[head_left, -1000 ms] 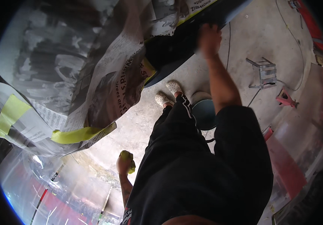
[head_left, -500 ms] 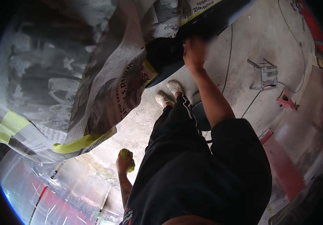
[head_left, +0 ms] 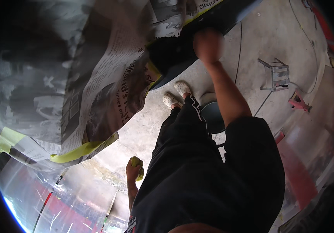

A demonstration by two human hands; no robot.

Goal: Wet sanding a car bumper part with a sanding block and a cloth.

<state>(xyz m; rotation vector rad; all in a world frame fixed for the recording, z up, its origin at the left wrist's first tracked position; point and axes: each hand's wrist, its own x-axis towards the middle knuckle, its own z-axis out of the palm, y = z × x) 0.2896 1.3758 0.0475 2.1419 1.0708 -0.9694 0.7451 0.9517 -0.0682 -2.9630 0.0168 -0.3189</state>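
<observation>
Down at my left side, my left hand [head_left: 131, 173] is closed on a yellow-green sponge [head_left: 137, 161], which looks soft and lumpy. My right hand [head_left: 209, 46] reaches up to a glossy black panel [head_left: 171, 58] and appears to be against its surface; motion smears the fingers, and whatever may lie under them is hidden. Newspaper [head_left: 105, 93] covers the large body beside the panel. Yellow masking tape [head_left: 83, 151] runs along the paper's lower edge, and more tape borders the black panel.
Near my legs stands a dark bucket [head_left: 213, 118], partly behind my right arm. A small metal step stool [head_left: 279, 75] and a pink stand-like object [head_left: 300, 103] are farther right. Cables [head_left: 238, 58] cross the concrete floor. Clear plastic sheeting [head_left: 73, 202] spreads at lower left.
My right hand has moved a little right and upward along the black panel. The left hand, still with the sponge, has shifted slightly right. More of the bucket shows.
</observation>
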